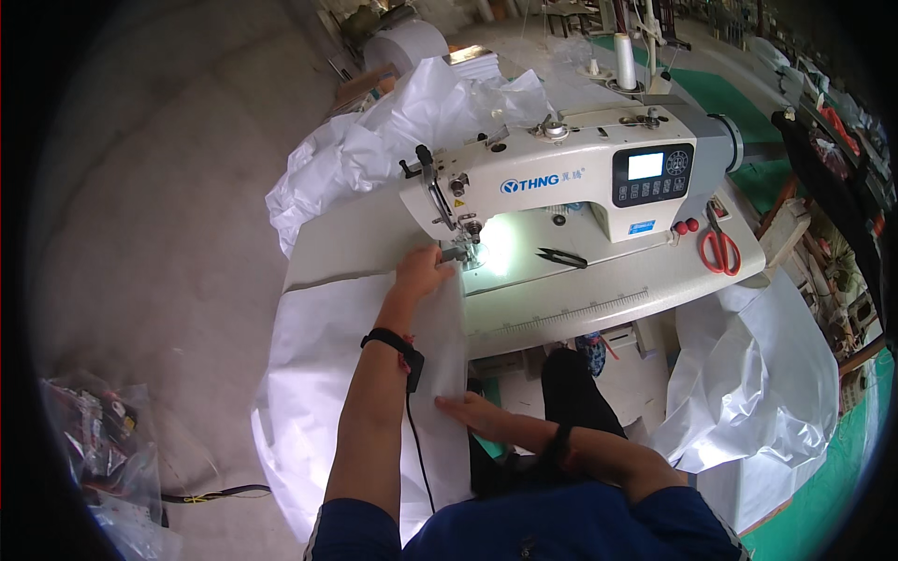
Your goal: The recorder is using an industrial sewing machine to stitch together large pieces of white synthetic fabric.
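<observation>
A white sewing machine (pixel 552 173) stands on a pale table, its lamp lit at the needle. A smooth white sheet (pixel 327 346) runs from the needle area over the table's left front edge and hangs down. My left hand (pixel 421 273) is closed on the sheet's far end, just left of the presser foot (pixel 470 257). A small grey piece (pixel 453 253) shows at its fingertips; I cannot tell what it is. Lower down, my right hand (pixel 472 412) pinches the sheet's right edge, some fingers hidden by it. A black cable hangs from a dark device on my left wrist.
Black thread snips (pixel 562 258) lie under the machine arm, red-handled scissors (pixel 719 251) at the table's right. Crumpled white sheeting (pixel 402 117) is heaped behind the machine; more white sheeting (pixel 748 383) hangs at right. A thread cone (pixel 624 62) stands behind. Clear bags (pixel 108 439) lie on the floor.
</observation>
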Demonstrator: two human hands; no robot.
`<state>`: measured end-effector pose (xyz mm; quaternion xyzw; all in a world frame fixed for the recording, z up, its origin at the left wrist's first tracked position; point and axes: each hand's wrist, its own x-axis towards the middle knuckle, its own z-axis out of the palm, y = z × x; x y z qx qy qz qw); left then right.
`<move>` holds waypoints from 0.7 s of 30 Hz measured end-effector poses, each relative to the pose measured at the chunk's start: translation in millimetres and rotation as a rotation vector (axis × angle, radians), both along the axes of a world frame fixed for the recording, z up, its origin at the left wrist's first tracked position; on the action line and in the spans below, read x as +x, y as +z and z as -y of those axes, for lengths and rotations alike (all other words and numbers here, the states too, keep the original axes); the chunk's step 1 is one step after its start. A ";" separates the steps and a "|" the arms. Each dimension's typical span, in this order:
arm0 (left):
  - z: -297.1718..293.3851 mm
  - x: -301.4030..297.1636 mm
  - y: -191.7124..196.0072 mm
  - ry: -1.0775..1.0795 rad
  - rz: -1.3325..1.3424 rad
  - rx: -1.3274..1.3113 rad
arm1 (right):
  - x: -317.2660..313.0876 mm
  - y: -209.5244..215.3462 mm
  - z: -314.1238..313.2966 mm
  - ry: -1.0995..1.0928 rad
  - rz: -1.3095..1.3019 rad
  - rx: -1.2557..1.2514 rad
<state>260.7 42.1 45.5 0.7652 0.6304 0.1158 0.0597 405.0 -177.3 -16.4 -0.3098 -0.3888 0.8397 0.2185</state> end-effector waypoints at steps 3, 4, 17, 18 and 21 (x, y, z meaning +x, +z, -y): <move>5.7 -8.7 4.6 0.049 -0.015 -0.202 | 17.1 47.4 15.8 -0.055 -0.110 -0.244; 4.9 -10.8 1.2 0.021 0.030 -0.268 | 26.0 40.2 18.0 -0.051 -0.108 -0.242; 19.5 12.8 8.1 -0.055 0.888 -0.386 | 46.5 37.5 -174.5 -0.540 0.687 0.915; 21.4 9.3 10.3 -0.024 0.975 -0.410 | 39.3 40.7 -179.7 -0.535 0.681 0.918; 28.2 13.4 24.2 0.057 1.009 -0.425 | 31.9 38.6 -189.0 -0.324 0.241 0.327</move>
